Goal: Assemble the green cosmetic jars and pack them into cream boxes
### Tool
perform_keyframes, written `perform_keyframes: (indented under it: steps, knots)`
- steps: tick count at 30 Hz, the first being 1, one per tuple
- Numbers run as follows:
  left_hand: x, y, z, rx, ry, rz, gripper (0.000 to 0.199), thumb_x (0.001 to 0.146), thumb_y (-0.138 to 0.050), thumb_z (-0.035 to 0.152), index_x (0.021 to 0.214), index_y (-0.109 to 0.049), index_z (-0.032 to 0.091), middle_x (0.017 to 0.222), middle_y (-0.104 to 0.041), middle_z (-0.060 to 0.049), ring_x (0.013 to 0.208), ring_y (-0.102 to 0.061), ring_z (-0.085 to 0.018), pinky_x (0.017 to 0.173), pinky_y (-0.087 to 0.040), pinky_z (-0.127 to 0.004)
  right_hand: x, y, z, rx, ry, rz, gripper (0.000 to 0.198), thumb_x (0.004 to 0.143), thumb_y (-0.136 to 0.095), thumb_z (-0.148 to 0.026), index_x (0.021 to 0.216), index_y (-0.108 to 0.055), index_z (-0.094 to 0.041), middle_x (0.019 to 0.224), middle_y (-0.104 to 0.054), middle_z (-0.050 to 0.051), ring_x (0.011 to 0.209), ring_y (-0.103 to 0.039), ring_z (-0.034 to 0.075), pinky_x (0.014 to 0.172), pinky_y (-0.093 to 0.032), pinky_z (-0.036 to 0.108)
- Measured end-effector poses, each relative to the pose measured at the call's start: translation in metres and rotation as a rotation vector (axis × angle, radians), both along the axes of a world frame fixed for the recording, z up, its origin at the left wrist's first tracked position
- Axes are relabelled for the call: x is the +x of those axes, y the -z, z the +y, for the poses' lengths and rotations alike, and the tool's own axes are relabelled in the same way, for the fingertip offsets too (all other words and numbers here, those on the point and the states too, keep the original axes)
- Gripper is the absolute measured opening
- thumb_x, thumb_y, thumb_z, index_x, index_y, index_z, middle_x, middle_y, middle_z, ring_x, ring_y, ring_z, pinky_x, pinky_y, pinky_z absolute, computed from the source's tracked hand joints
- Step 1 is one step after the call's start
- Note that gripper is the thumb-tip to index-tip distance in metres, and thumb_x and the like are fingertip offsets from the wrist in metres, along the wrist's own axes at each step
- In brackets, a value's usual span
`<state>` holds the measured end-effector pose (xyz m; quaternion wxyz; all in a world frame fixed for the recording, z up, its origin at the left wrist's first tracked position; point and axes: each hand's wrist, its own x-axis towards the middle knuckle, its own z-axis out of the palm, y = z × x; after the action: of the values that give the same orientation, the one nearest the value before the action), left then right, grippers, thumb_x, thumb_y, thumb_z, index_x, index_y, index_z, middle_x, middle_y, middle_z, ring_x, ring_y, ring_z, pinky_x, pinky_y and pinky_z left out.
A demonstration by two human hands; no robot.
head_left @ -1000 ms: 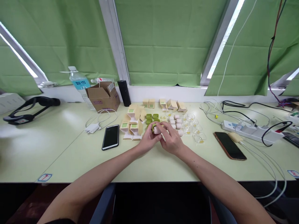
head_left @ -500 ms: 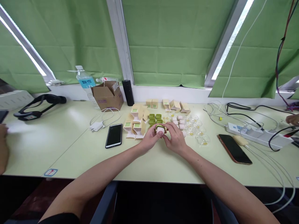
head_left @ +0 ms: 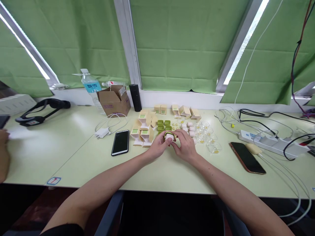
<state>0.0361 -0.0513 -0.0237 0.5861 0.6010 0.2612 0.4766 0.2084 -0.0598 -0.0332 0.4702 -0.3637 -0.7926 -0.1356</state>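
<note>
In the head view, my left hand [head_left: 158, 147] is closed round a small green case [head_left: 169, 132] with a pale pink soft-looking block [head_left: 169, 137] in its opening. The thumb of that hand rests on the block. From the other side, my right hand [head_left: 185, 146] pinches the case's edge with bent fingers. Just beyond my hands are several green trays [head_left: 160, 122] and small yellowish pieces [head_left: 175, 125]. To their right lie several more pale pink blocks [head_left: 190, 124] and clear plastic covers [head_left: 214, 148]. Opened cream boxes [head_left: 145, 133] stand left of my hands.
A phone [head_left: 120, 143] and a white charger [head_left: 102, 132] lie to the left, near a cardboard box [head_left: 114, 102] and a black cylinder [head_left: 135, 97]. Another phone [head_left: 247, 158], cables and a power strip [head_left: 273, 144] occupy the right. A person's arm [head_left: 3, 157] shows at the left edge.
Another person's hand at the right edge has gone out of view. My hands stay in place on the green case, with hardly any visible movement.
</note>
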Motion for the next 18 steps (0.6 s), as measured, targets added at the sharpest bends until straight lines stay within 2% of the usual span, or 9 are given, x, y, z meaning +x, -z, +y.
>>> perform_keyframes:
  steps: [6,12,18]
  knots:
    - [-0.0005,0.0028,0.0022,0.009,0.006,0.003,0.064,0.08,-0.076,0.069,0.115,-0.063,0.016,0.101,-0.066,-0.008,0.092,-0.061,-0.019,0.08,-0.049,-0.03,0.0001,0.0004,0.0001,-0.003,0.005,0.0,0.031,0.098,-0.06,-0.028,0.127,-0.059,-0.021,0.111,-0.07,0.013,0.097,-0.068,0.027,0.075,-0.059,0.039]
    - [-0.0007,0.0054,0.0033,0.046,0.009,0.008,0.062,0.084,-0.073,0.068,0.118,-0.064,0.017,0.112,-0.068,-0.011,0.094,-0.061,-0.019,0.08,-0.049,-0.03,0.0006,0.0006,-0.0005,-0.03,0.006,0.005,0.031,0.098,-0.059,-0.029,0.128,-0.059,-0.022,0.113,-0.07,0.013,0.1,-0.068,0.028,0.077,-0.06,0.041]
    - [-0.001,0.0052,0.003,0.056,0.017,0.01,0.063,0.085,-0.072,0.068,0.121,-0.064,0.017,0.111,-0.069,-0.011,0.092,-0.061,-0.018,0.08,-0.049,-0.031,0.0006,0.0004,-0.0006,-0.054,0.008,0.012,0.031,0.098,-0.058,-0.03,0.128,-0.06,-0.022,0.112,-0.07,0.013,0.099,-0.068,0.028,0.078,-0.06,0.042]
